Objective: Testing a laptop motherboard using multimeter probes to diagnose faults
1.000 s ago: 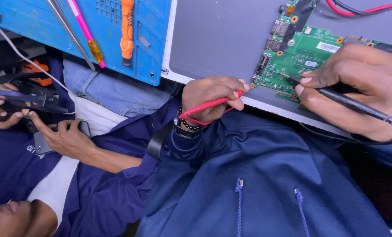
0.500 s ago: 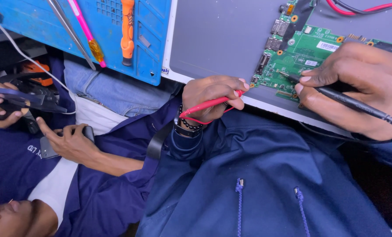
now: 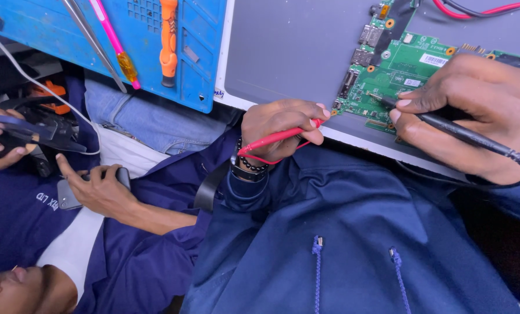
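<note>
1. My right hand has its fingers clenched pen-style around a black probe, its tip down on the green circuit board near the board's lower left edge.
2. My left hand pinches a red probe between thumb and fingers; its tip sits at the board's left corner, just at the tabletop edge.
3. The board lies flat on the grey tabletop, at its right side, close to my body.
4. I judge the board light, stiff and fragile, crowded with small parts and metal ports; it is best taken by its bare edges, never by the components.
5. The probes look light, rigid and slim, with springy cords trailing; the grip belongs on the plastic barrel, away from the metal tip.
6. A small white rectangular label sits on the board's upper middle, and a smaller pale one lies below it.
7. Left of the tabletop is a blue mat carrying an orange-handled screwdriver, a pink-handled tool and metal tweezers.
8. Beside me, another person's hand rests on a phone.
</note>
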